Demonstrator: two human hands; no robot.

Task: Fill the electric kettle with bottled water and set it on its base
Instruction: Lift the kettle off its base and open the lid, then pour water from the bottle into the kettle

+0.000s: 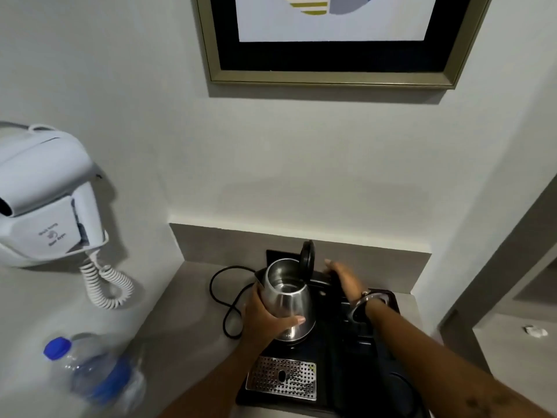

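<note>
On black tray (373,384): one steel kettle (287,300), lid (307,254) up, clasped by left hand (266,319). Right hand (343,277) spread behind it, touching handle. One capped water bottle (93,371) lower left; one hair dryer (45,191) wall-mounted; one cord (224,300) coiled beside.

We see a shiny steel electric kettle (286,300) with its black lid (307,256) flipped up, tilted slightly over a black tray (331,372). 1 clear plastic water bottle (96,372) with blue cap (57,348) and blue label stands well left, capped.
</note>
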